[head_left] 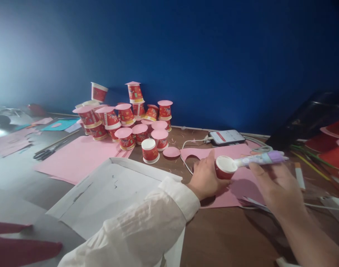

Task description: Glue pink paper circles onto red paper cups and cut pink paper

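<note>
My left hand (207,176) is wrapped round a red paper cup (224,171) whose white base faces up, above a sheet of pink paper (222,198). In my right hand (280,181) is a glue tube (258,158) with a purple end; its tip touches or nearly touches the rim of the cup's base. Left of my left hand stands another upside-down red cup (150,151) without a disc on top. Beside it lies a pink paper disc (171,152).
Several red cups (125,139), many topped with pink discs, are stacked by the blue wall. A phone (226,137) with a white cable lies behind the hands. White paper (108,196), pink sheets (75,159) and scissors (47,152) are leftward. More cups (336,155) stand at right.
</note>
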Action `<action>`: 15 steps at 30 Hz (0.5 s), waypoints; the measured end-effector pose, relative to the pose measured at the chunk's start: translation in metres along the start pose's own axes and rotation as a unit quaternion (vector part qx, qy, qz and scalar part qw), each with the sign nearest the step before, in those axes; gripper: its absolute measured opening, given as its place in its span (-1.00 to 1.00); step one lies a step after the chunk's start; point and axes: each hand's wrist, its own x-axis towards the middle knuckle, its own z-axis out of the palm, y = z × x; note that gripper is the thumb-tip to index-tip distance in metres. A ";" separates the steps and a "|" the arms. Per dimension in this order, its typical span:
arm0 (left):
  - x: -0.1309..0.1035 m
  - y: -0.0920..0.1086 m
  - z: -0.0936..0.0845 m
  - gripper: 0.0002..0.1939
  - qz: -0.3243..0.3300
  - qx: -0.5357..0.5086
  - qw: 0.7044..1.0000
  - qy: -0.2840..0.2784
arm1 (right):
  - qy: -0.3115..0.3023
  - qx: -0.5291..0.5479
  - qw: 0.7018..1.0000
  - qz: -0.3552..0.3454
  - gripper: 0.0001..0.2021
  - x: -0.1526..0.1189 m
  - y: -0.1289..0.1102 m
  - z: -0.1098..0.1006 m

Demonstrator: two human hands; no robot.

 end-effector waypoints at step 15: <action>-0.001 0.000 -0.002 -0.02 0.007 0.025 1.000 -0.010 | -0.002 -0.037 0.999 0.013 -0.62 0.003 0.013 -0.005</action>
